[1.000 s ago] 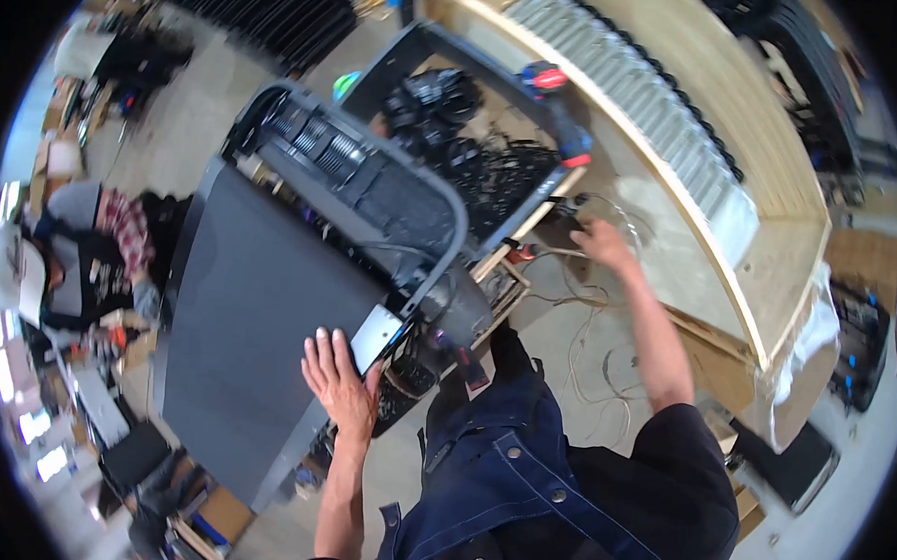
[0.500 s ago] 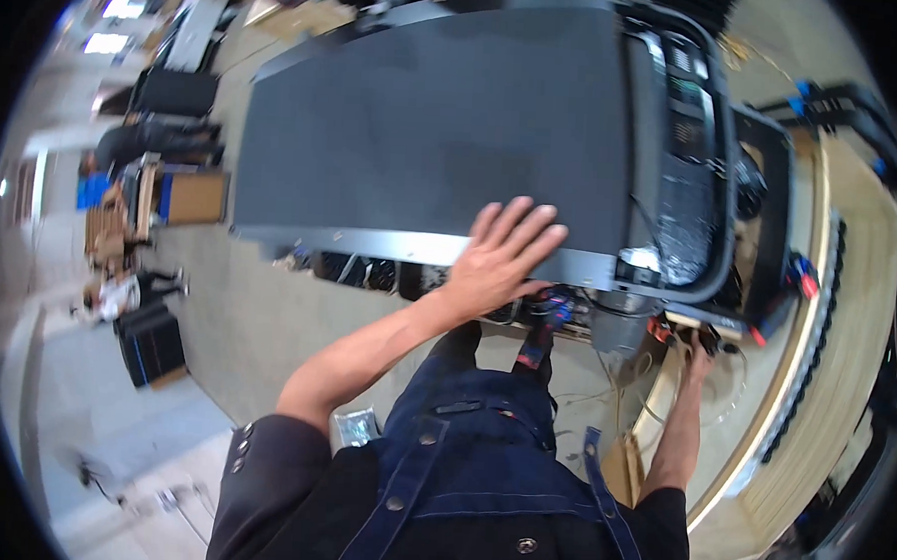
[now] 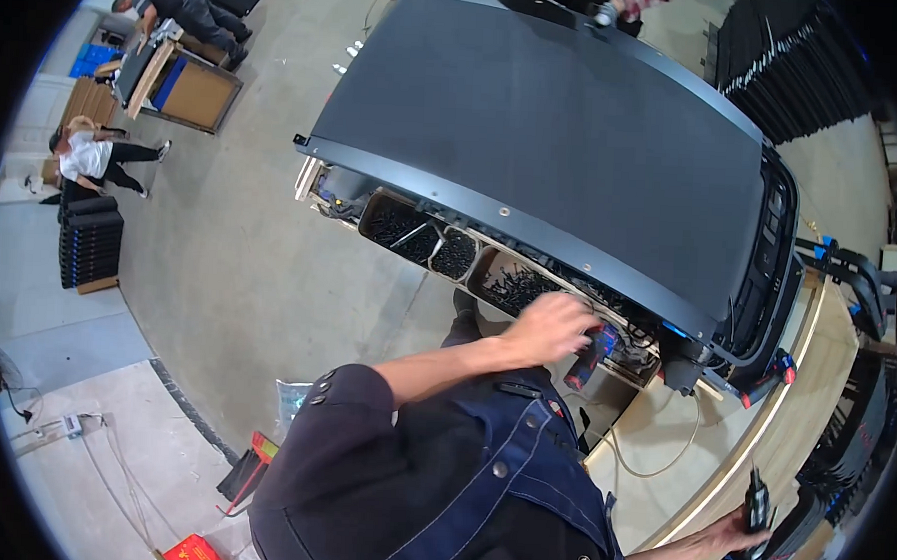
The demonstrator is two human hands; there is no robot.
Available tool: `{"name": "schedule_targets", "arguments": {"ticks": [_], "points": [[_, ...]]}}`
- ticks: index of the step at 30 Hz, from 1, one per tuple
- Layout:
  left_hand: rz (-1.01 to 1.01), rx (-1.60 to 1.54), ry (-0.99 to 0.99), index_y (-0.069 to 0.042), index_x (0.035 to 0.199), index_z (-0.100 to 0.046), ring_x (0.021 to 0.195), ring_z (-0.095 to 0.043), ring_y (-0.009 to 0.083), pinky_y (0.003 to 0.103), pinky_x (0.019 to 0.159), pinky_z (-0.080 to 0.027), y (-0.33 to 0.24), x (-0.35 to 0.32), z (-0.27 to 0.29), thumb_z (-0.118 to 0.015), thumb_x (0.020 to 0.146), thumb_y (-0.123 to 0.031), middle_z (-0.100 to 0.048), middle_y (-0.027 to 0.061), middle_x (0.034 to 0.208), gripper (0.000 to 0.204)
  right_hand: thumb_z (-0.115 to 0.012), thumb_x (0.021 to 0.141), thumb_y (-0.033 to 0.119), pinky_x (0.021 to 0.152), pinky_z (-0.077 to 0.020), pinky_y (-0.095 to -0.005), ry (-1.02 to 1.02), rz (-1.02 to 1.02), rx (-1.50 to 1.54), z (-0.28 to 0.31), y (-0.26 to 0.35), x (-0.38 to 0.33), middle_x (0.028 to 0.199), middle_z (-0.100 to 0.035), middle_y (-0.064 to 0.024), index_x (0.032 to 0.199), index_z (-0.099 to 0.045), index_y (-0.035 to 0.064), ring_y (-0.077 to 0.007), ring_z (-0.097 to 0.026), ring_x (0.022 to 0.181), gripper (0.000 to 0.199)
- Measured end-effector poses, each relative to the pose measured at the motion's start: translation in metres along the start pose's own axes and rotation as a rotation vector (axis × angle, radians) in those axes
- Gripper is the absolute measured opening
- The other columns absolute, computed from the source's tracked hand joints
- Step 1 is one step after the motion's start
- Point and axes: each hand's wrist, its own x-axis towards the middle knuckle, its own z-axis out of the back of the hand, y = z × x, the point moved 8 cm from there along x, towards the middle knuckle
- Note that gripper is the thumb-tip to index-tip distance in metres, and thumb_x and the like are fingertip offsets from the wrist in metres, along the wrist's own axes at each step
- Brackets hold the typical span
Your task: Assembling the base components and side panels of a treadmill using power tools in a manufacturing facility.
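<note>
Below the near edge of the grey deck (image 3: pixel 545 124) sit a left bin (image 3: pixel 390 249) of small black parts (image 3: pixel 396 224) crossed by a pale rod (image 3: pixel 411 234), a middle bin (image 3: pixel 449 278) of black bits (image 3: pixel 457 253), and a right bin (image 3: pixel 488 298) of loose dark screws (image 3: pixel 514 280). The left hand (image 3: pixel 548 329) is near that edge, beside a blue-and-red power tool (image 3: pixel 585 366); I cannot tell whether its grip holds anything. Beyond the deck's near right corner, the right hand's (image 3: pixel 730 535) grip wraps a black tool (image 3: pixel 756 504).
</note>
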Motion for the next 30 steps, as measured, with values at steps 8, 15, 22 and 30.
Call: {"name": "schedule_targets", "arguments": {"ticks": [8,15,22,30], "points": [[0.924,0.274,-0.346,-0.008,0.101,-0.067,0.094,-0.063,0.0392,0.050,0.078,-0.053,0.325,-0.213,0.123,-0.060,0.089,-0.009,-0.063,0.0176,0.098,0.013,-0.067,0.088,0.011,0.105,-0.0429,-0.0481,0.261,-0.457,0.421,0.005,-0.073,-0.122,0.141,-0.057,-0.0187,0.139,-0.046,-0.0073,-0.0317,-0.061,0.114,0.058],[0.884,0.194,-0.117,-0.013,0.111,-0.066,0.097,-0.065,0.0405,0.050,0.080,-0.055,0.392,-0.212,0.128,-0.065,0.085,-0.004,-0.060,0.0172,0.108,0.028,-0.068,0.091,0.011,0.093,-0.0474,-0.0451,0.331,-0.609,0.176,-0.054,-0.134,-0.269,0.129,-0.064,-0.0212,0.112,-0.066,-0.0027,-0.0271,-0.065,0.114,0.025],[0.589,0.438,0.105,-0.008,0.106,-0.063,0.092,-0.070,0.0355,0.046,0.073,-0.060,0.410,-0.186,0.112,-0.063,0.082,-0.004,-0.063,0.0177,0.106,0.025,-0.066,0.092,0.011,0.092,-0.0521,-0.0477,0.454,-0.608,0.012,-0.123,-0.127,-0.342,0.126,-0.064,-0.0231,0.133,-0.057,0.0069,-0.0290,-0.068,0.097,0.042],[0.422,0.489,0.151,-0.007,0.094,-0.067,0.088,-0.070,0.0333,0.044,0.074,-0.059,0.422,-0.178,0.103,-0.057,0.086,-0.009,-0.064,0.0161,0.101,0.013,-0.067,0.089,0.007,0.090,-0.0570,-0.0446,0.764,-0.251,-0.249,-0.193,-0.083,-0.378,0.129,-0.062,-0.0232,0.142,-0.048,0.0066,-0.0269,-0.069,0.092,0.057]]}}
